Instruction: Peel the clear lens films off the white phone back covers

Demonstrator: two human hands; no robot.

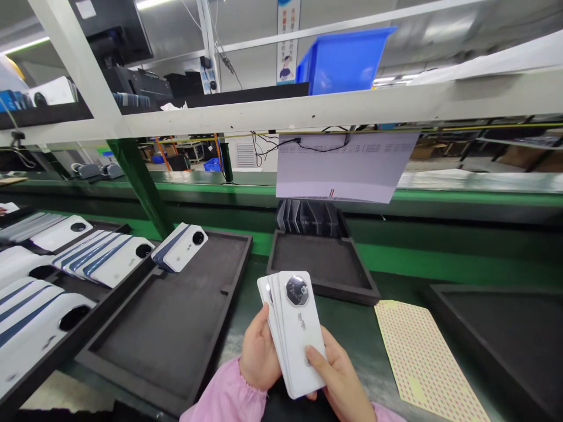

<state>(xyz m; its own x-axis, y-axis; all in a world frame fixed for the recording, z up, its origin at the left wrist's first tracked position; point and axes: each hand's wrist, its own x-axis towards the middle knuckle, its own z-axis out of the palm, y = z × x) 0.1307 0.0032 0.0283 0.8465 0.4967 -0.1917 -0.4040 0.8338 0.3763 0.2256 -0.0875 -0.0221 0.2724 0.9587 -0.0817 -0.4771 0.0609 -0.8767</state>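
Between my hands is a small fanned stack of white phone back covers (292,351), each with a dark camera window near the top. My left hand (259,354) grips the stack's left edge, thumb along the side. From the lower right, my right hand (345,375) holds it too, with the thumb pressed on the face of the front cover and the fingers mostly hidden behind. To the left, a few more white back covers (183,249) lean at the upper end of a black tray (162,328).
Further left, black trays hold rows of white back covers (116,258). A black tray (316,258) with dark thin panels (308,217) stands ahead. A yellow sticker sheet (426,357) and another black tray (505,328) lie right. Overhead runs a shelf (264,114) bearing a blue bin (345,61).
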